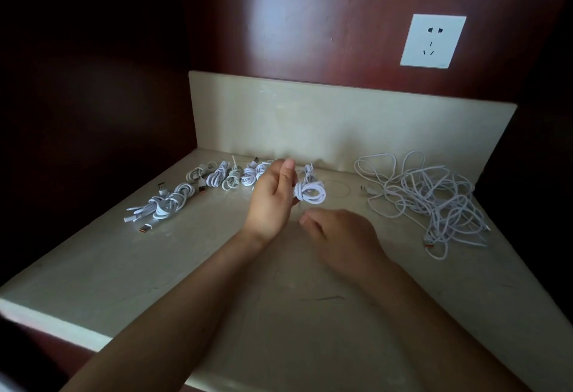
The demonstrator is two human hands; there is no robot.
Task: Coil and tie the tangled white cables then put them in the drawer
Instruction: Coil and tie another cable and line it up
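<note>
Light, springy coiled cable [311, 194] (apt to unwind): pinch at wrapped waist, as in left hand [272, 198]; right hand [339, 232] curled, hold unclear.

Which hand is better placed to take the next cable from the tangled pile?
The right hand, probably. It seems to hold nothing and lies nearer the tangled pile at the right. The left hand grips a coiled cable.
</note>
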